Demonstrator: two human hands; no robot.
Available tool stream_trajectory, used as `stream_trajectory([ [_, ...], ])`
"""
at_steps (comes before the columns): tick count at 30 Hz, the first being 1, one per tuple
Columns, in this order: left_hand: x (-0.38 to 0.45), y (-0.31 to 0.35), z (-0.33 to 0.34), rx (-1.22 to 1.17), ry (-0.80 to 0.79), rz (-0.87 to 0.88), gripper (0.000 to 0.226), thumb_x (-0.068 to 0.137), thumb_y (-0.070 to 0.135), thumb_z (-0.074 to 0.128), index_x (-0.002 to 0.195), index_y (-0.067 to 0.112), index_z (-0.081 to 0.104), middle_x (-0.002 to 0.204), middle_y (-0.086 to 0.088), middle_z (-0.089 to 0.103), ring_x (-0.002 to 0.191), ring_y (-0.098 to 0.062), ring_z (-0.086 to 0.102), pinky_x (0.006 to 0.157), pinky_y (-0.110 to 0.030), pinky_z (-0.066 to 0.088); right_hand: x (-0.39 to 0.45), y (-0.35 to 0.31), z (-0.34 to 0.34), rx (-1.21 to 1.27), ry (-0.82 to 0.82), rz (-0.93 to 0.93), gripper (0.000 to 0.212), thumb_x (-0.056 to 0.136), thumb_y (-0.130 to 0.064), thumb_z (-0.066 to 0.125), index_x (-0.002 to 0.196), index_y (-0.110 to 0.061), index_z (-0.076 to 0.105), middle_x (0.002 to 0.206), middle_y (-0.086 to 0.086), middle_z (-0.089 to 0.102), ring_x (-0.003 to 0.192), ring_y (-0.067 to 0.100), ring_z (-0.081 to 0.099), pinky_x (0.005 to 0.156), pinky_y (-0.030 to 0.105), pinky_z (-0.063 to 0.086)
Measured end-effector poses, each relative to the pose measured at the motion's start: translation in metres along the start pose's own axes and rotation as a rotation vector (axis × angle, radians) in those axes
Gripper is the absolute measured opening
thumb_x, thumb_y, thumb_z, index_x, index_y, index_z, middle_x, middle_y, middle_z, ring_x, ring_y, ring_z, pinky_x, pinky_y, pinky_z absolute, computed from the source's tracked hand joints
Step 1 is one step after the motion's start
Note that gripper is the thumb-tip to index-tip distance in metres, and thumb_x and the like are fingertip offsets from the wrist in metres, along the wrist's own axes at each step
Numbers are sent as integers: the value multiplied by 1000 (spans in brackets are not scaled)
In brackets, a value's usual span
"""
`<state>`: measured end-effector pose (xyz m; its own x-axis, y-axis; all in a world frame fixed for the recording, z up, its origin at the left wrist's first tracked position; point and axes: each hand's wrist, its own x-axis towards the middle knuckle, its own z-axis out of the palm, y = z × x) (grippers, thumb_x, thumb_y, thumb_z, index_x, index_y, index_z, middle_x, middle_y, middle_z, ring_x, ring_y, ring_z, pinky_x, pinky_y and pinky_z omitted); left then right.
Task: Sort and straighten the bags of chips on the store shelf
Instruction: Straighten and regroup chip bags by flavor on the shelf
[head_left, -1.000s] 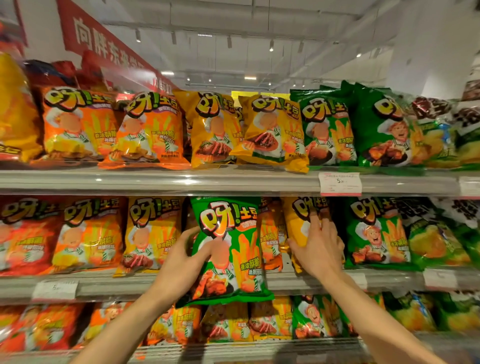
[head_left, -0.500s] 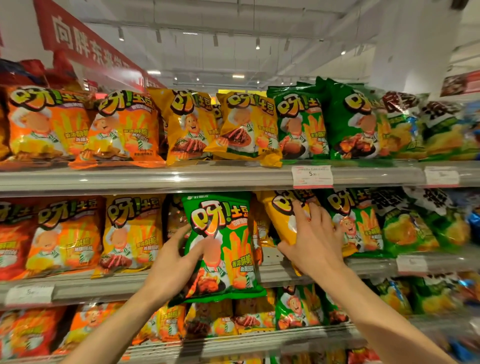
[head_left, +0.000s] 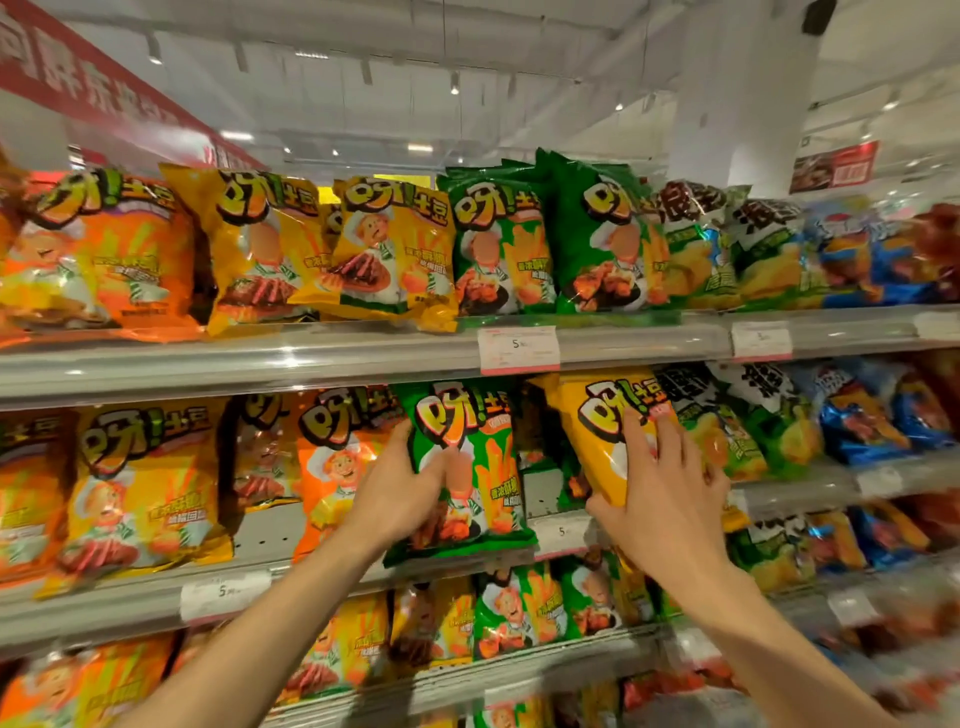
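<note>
Taking the green bag (head_left: 462, 467) as the landmark: it hangs at the front of the middle shelf (head_left: 130, 592), out of place among orange and yellow bags. The left hand (head_left: 400, 488) grips its left edge, thumb across the front and fingers curled behind, probably to lift it toward the green row on the shelf above, up and to its right. Just right of it, past a gap where bare shelf back shows, the right hand (head_left: 660, 493) lies on a tilted yellow bag (head_left: 608, 436), fingers spread flat across its face, seemingly steadying or shifting it. The shelves are grey metal with price tags (head_left: 519, 348) clipped along the edge; white ceiling and lights show above.
</note>
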<state>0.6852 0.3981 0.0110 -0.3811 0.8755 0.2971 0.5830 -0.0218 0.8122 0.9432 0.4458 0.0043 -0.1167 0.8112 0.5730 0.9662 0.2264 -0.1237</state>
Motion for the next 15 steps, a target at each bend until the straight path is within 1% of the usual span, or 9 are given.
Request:
stream_trajectory([
  [2,13,5,13,-4,5,-10,67,92,55,56,146,20,37,137,-7,60,115,-27,62,95,-44,53,-1,10,1,9,-4,4,98,80,-61,61,156,-24,12,161,12,17,147,32,18,107,59,31],
  [3,21,8,20,-8,7,-22,67,92,53,55,146,18,36,135,-12,60,112,-31,64,91,-46,55,-2,15,1,14,-6,2,98,80,-61,61,157,-24,11,162,12,16,147,32,17,107,58,31],
  [5,34,14,32,-18,25,-59,65,97,46,54,149,14,31,128,-13,63,87,-23,71,68,-36,59,-3,22,3,27,-3,-6,97,81,-60,60,157,-24,10,162,11,15,148,31,15,107,58,30],
  [6,39,16,39,-21,30,-76,64,99,43,53,150,12,30,118,-11,66,73,-19,69,56,-31,55,-4,24,4,34,1,-9,97,81,-60,60,157,-25,10,162,11,15,148,31,15,107,57,30],
  [8,48,16,52,-17,39,-82,63,101,39,51,149,7,29,100,-7,67,61,-14,62,50,-29,50,-4,27,5,51,3,-14,96,81,-60,60,157,-25,10,162,10,16,148,30,15,108,57,29],
  [9,49,16,58,-15,35,-81,63,102,39,50,150,5,27,102,-6,66,64,-12,60,54,-29,51,-4,28,6,59,-5,-18,96,82,-60,59,157,-26,9,162,10,15,148,30,14,108,57,28],
  [12,53,11,70,1,-35,-110,67,102,42,49,152,5,24,139,-12,54,82,-10,60,69,-28,54,-3,28,10,77,-33,-23,95,82,-60,58,156,-26,8,163,9,15,148,30,14,109,58,27],
  [13,52,9,72,-7,-40,-98,69,101,44,49,153,6,24,145,-12,49,95,-14,63,77,-32,55,-3,27,11,84,-26,-25,95,81,-59,58,156,-26,11,162,10,18,148,31,17,108,58,28],
  [15,55,5,75,14,-51,-70,74,99,49,49,153,6,24,150,-12,46,127,-28,54,102,-44,48,-4,25,13,87,-22,-26,93,80,-59,59,155,-25,14,161,11,21,146,32,20,108,57,30],
])
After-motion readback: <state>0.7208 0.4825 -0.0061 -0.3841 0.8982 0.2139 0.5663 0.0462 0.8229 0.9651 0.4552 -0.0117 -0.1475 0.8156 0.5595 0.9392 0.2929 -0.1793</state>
